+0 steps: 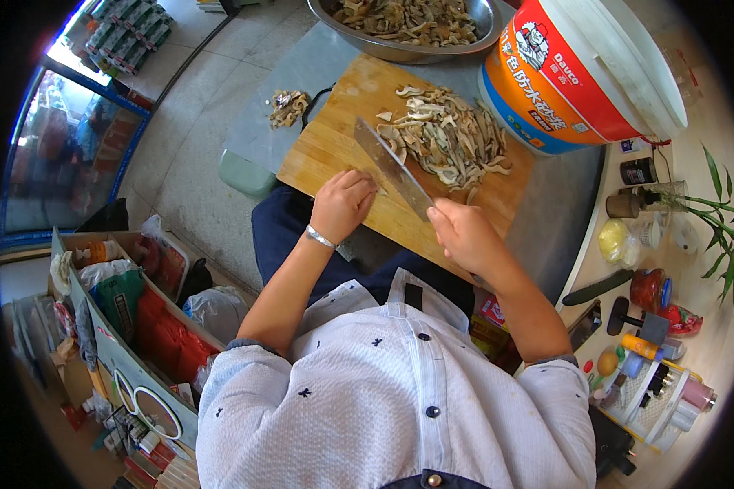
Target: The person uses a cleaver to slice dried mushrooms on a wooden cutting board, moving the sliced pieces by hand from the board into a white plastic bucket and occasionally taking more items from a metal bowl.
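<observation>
My right hand [467,236] grips the handle of a kitchen knife [390,167] with a broad blade, which slants over a wooden cutting board [334,151]. Close to the board's near edge, my left hand [344,205] has its fingers bent together. A small pale bit shows by the fingertips, but what they hold is hidden. To the right of the blade lies a heap of brownish strips [448,134] that look like sliced mushroom. A small pile of scraps [287,107] sits left of the board on the grey tabletop [257,134].
A metal basin [408,54] of similar strips stands beyond the board. At the right rises a large white bucket [575,73] with an orange and red label. A side table holds a cucumber [597,287], jars and a plant [719,216]. An open box of bags [163,326] is at left.
</observation>
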Motion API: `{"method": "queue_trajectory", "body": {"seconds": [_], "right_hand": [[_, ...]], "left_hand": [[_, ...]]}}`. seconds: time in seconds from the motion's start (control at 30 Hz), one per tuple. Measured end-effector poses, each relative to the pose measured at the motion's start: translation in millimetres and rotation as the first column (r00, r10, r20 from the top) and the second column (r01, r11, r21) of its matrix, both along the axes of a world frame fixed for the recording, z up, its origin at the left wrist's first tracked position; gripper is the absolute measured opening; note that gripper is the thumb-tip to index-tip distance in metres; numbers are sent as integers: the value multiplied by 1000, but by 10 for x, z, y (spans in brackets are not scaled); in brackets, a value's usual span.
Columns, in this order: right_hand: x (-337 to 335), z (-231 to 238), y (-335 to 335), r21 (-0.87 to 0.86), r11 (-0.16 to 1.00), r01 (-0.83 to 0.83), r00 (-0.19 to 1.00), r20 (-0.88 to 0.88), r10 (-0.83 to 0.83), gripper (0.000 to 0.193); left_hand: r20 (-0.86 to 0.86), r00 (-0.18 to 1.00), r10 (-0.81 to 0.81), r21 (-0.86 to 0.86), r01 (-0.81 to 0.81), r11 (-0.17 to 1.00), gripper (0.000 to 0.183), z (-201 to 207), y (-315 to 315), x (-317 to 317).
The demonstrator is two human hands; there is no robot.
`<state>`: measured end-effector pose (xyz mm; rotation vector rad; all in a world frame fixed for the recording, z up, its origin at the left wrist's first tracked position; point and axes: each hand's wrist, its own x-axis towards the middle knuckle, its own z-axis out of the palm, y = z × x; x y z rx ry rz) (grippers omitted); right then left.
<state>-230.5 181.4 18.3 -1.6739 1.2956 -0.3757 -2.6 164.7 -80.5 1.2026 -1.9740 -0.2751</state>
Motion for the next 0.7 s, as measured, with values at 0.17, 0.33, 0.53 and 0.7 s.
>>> {"method": "queue_trajectory", "body": {"seconds": [0.17, 0.33, 0.53, 0.7], "right_hand": [[-62, 225, 39, 144, 989, -29, 1000, 15, 27, 30], [-34, 130, -14, 214, 976, -36, 999, 41, 28, 31], [-88, -88, -4, 144, 975, 171, 964, 182, -195, 34], [-408, 194, 117, 17, 974, 226, 959, 174, -225, 34]], "left_hand": [[17, 1000, 7, -12, -7, 1000, 6, -37, -4, 18], [1, 1000, -5, -1, 5, 1000, 6, -22, -4, 21], [21, 997, -68, 2, 68, 998, 9, 88, -120, 53], [-51, 994, 95, 77, -91, 993, 23, 254, -716, 106]]}}
